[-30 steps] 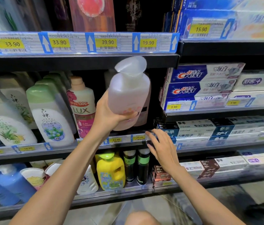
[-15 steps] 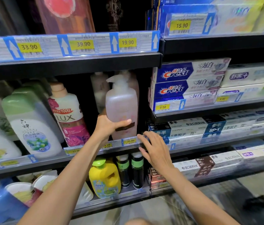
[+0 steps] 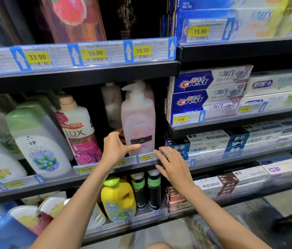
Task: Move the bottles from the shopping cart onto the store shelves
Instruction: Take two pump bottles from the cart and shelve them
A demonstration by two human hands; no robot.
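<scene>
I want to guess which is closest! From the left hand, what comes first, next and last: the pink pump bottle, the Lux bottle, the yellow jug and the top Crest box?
From the left hand:
1. Pink pump bottle, touching its thumb, just right.
2. Lux bottle, next door on the left.
3. Yellow jug, one shelf down.
4. Top Crest box, up on the right.

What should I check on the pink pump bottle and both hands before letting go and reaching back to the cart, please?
1. Pink pump bottle upright on the shelf: ok.
2. Label facing front: ok.
3. Base fully behind the price rail: cannot tell, hidden by the rail.
4. Left hand released: not ok, thumb and fingers touch the bottle's lower part.
5. Right hand free: ok, open at the shelf edge, holding nothing.
6. Room beside the LUX bottle: ok, gap visible.
</scene>
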